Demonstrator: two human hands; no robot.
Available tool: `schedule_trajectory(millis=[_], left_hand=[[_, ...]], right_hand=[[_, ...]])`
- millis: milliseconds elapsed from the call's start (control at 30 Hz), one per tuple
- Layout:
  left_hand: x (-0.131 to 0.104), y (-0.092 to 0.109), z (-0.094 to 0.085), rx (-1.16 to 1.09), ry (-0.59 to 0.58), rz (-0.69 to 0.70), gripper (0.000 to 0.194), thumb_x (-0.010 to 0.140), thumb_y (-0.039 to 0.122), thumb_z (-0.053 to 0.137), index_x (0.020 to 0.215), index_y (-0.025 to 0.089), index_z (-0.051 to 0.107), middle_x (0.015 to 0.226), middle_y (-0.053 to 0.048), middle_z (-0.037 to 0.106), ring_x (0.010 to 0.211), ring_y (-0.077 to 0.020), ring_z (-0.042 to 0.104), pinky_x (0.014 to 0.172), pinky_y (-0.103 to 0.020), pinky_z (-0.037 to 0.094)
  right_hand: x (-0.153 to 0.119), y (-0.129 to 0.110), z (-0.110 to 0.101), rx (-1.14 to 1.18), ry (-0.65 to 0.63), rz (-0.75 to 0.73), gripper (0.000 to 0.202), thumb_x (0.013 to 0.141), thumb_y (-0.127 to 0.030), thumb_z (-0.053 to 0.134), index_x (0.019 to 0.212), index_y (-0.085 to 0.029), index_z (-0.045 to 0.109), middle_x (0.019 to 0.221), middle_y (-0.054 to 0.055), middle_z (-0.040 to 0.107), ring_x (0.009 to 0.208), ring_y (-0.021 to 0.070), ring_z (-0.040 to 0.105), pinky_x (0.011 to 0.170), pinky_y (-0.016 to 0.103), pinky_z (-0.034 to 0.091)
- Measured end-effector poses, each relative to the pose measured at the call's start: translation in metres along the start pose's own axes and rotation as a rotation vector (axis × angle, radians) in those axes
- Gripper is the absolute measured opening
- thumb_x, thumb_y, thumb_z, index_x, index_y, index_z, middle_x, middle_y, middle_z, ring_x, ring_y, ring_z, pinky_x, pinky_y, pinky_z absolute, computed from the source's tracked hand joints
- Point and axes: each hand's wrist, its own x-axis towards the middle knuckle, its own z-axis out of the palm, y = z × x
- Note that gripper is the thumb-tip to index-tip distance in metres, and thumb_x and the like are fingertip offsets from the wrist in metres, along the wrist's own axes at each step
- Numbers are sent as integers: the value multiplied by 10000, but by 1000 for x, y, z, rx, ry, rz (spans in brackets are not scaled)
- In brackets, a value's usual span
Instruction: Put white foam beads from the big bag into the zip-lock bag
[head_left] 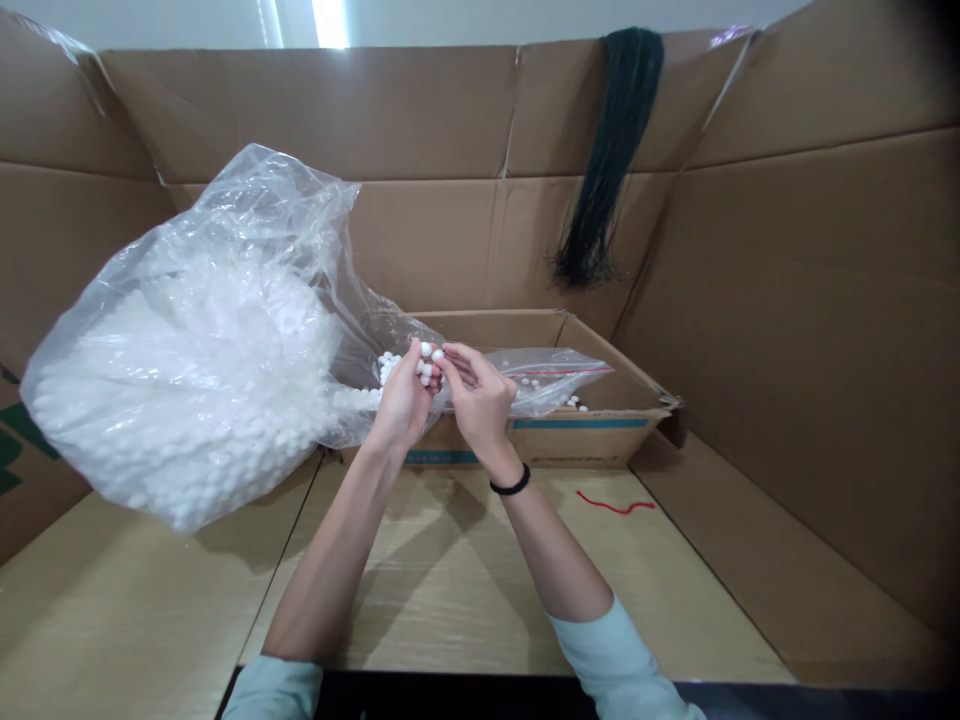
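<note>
Head view | left hand (403,398) grip closed on white beads (424,368) | right hand (480,398) pinching one bead, touching left | bulk bag (187,370) at 9 o'clock, nearer left

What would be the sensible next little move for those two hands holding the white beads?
Probably the right hand should pinch one bead off the cluster of white beads cupped in the left hand. Both hands meet at that cluster, the right fingertips already touching it, just above the small zip bag lying in the low cardboard box.
</note>
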Motion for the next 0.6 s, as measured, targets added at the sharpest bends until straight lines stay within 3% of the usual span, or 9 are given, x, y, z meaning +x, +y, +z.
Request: schedule_trajectory(millis=[433,600], left_hand=[[-3,0,6,-24,59,-28,308,921,246,397,698,121,569,588,18,526,495,-37,475,535,-151,386],[-3,1,7,-22,65,-40,288,908,257,432,692,122,566,590,17,529,491,-40,470,524,-159,374]], right_hand=[[-5,2,5,-38,27,57,198,832,-265,552,982,-216,672,983,36,720,851,165,688,800,313,562],[-3,-3,2,-105,24,5,197,839,-239,534,979,-234,673,973,24,721,869,164,680,822,324,545]])
